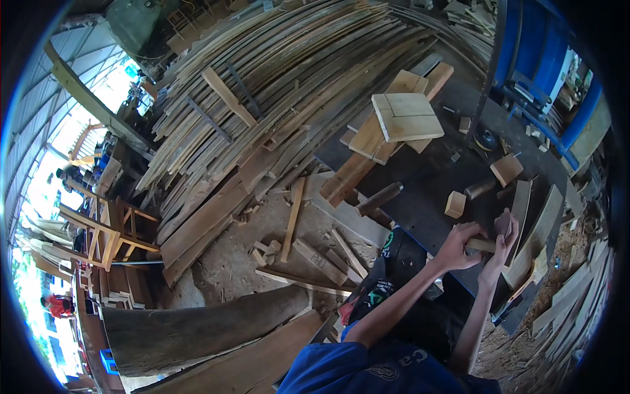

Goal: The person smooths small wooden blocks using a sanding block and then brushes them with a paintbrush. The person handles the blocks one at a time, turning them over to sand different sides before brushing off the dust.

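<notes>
Over the near right part of a dark worktable [420, 220], my two hands are close together. My left hand [459, 246] is closed around a short, light wooden piece [482, 245], whose end points toward my other hand. My right hand [503, 244] is raised beside it, fingers closed against a small brown flat piece [503, 225]; its kind is hard to tell. Just beyond my hands sit a small wooden cube [455, 204], a dark cylindrical piece [480, 188] and a larger wooden block [506, 170].
A square wooden board [407, 117] tops crossed planks at the table's far side. A dark tool handle [379, 198] lies nearby. Boards [535, 236] line the right edge. Long timber stacks [282, 85] and offcuts [318, 261] cover the floor at left. Chairs [105, 230] stand farther off.
</notes>
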`<action>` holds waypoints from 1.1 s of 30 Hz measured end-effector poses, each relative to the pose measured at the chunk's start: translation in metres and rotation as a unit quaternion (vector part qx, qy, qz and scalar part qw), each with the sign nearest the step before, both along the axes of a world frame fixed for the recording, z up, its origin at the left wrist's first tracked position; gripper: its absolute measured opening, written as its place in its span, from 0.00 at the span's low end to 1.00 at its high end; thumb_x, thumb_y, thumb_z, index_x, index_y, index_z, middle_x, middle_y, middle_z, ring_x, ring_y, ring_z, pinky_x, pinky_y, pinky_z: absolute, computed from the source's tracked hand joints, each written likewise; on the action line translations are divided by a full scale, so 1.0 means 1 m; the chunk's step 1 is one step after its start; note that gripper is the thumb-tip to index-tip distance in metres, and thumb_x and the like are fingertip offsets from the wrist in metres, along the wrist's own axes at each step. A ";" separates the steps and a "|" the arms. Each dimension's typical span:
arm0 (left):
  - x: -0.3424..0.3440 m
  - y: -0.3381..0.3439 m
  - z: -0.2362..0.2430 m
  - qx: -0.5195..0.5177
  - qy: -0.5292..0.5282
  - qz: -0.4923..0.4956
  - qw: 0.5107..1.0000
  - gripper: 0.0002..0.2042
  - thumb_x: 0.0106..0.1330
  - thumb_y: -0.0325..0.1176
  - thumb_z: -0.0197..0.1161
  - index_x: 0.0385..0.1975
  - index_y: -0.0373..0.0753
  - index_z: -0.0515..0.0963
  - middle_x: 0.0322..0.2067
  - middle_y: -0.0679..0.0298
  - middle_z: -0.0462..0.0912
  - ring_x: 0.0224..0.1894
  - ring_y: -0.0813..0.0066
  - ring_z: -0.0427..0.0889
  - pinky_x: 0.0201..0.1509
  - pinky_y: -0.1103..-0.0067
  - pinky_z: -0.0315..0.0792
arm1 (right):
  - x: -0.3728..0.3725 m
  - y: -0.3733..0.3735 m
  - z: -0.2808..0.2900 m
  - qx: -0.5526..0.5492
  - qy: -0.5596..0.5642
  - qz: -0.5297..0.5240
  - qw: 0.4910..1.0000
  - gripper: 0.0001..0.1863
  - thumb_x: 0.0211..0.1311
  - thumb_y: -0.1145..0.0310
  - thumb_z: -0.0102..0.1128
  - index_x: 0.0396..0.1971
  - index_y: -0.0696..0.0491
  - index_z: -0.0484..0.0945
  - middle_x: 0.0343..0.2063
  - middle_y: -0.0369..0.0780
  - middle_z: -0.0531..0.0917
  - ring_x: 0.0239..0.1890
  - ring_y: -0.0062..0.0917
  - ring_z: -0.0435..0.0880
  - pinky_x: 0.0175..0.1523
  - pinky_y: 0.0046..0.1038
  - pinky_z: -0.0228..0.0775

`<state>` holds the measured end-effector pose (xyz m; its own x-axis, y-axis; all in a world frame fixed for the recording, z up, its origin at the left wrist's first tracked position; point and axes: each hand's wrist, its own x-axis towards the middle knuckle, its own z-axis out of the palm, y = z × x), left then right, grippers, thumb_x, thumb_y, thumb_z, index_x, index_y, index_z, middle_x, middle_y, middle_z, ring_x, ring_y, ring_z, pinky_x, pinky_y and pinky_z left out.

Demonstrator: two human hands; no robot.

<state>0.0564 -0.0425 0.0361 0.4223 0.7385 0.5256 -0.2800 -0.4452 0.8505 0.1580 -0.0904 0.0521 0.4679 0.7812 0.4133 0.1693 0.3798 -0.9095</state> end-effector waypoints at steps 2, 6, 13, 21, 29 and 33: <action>0.007 -0.002 -0.003 0.056 0.002 0.021 0.998 0.13 0.39 0.27 0.62 0.28 0.35 0.73 0.27 0.61 0.77 0.31 0.69 0.78 0.35 0.79 0.69 | 0.002 -0.005 0.007 -0.016 0.007 -0.010 1.000 0.29 0.64 0.54 0.37 0.60 0.55 0.52 0.60 0.46 0.57 0.64 0.34 0.52 0.66 0.36 0.39; 0.007 -0.012 0.000 -0.087 -0.052 0.029 0.994 0.11 0.43 0.29 0.66 0.25 0.34 0.73 0.22 0.62 0.77 0.25 0.77 0.76 0.29 0.82 0.68 | -0.014 -0.001 0.026 -0.023 -0.019 0.019 0.999 0.32 0.64 0.48 0.32 0.61 0.55 0.52 0.60 0.46 0.58 0.64 0.34 0.52 0.66 0.35 0.38; 0.020 -0.015 -0.002 -0.136 -0.056 0.058 0.987 0.10 0.44 0.31 0.66 0.18 0.32 0.72 0.17 0.60 0.74 0.20 0.76 0.74 0.24 0.80 0.65 | -0.011 -0.009 0.027 -0.049 0.020 -0.006 0.999 0.32 0.64 0.47 0.30 0.60 0.56 0.55 0.60 0.45 0.59 0.64 0.34 0.54 0.64 0.37 0.41; 0.042 -0.015 -0.002 -0.078 -0.009 0.110 0.991 0.10 0.46 0.29 0.65 0.16 0.33 0.71 0.14 0.63 0.71 0.18 0.80 0.70 0.20 0.81 0.61 | 0.018 -0.020 -0.026 -0.049 0.053 -0.030 0.997 0.28 0.66 0.54 0.29 0.59 0.59 0.56 0.57 0.47 0.63 0.60 0.34 0.60 0.64 0.32 0.48; 0.024 -0.013 0.012 -0.020 0.119 0.092 0.988 0.12 0.49 0.33 0.65 0.28 0.34 0.72 0.28 0.58 0.73 0.35 0.70 0.72 0.36 0.76 0.66 | 0.013 -0.013 -0.034 -0.044 0.131 -0.038 0.990 0.32 0.65 0.49 0.30 0.59 0.60 0.55 0.56 0.49 0.63 0.60 0.34 0.60 0.65 0.32 0.47; -0.029 -0.032 0.073 0.128 0.111 0.233 0.958 0.28 0.47 0.35 0.65 0.48 0.32 0.63 0.46 0.50 0.65 0.49 0.53 0.64 0.53 0.67 0.58 | 0.027 -0.020 -0.035 -0.043 0.071 -0.001 0.997 0.31 0.65 0.49 0.34 0.58 0.59 0.56 0.55 0.45 0.66 0.59 0.32 0.61 0.64 0.33 0.49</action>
<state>0.0269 -0.0746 0.1088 0.2012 0.7327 0.6502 0.1744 -0.6799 0.7122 0.1845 -0.1106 0.0166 0.5187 0.8096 0.2746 0.0374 0.2994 -0.9534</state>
